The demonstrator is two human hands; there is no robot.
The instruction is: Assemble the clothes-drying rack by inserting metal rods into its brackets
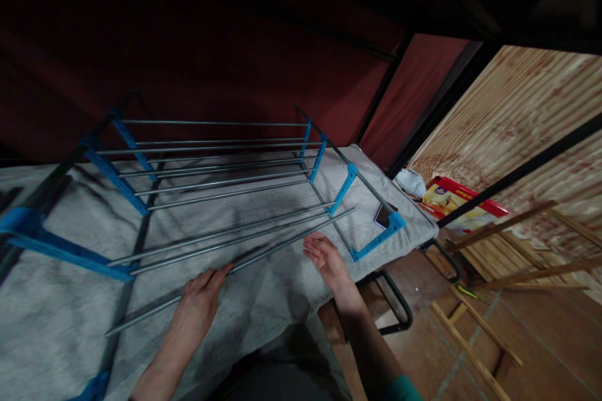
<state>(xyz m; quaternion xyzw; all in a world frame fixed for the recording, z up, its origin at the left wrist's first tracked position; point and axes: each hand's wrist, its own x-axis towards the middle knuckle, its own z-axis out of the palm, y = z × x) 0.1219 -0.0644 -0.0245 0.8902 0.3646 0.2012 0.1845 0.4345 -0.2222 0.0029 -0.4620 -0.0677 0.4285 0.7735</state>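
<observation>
A partly built rack (226, 187) of grey metal rods and blue plastic brackets (342, 189) lies across a grey cloth-covered surface. My left hand (203, 291) is closed around a loose metal rod (277, 246), low in the view. The rod slants from the lower left up to the right, with both ends apart from the brackets. Just below its right half is my right hand (324, 257), fingers loosely spread and holding nothing. Nearest that hand on the right is another blue bracket (379, 241).
A phone (385, 215) lies on the grey cloth (414, 216) at right. Beyond stand a red-and-yellow box (458, 203), a white bag (411, 183) and a wooden chair (498, 254). A dark red curtain (211, 69) hangs behind; dark metal posts (446, 88) rise at right.
</observation>
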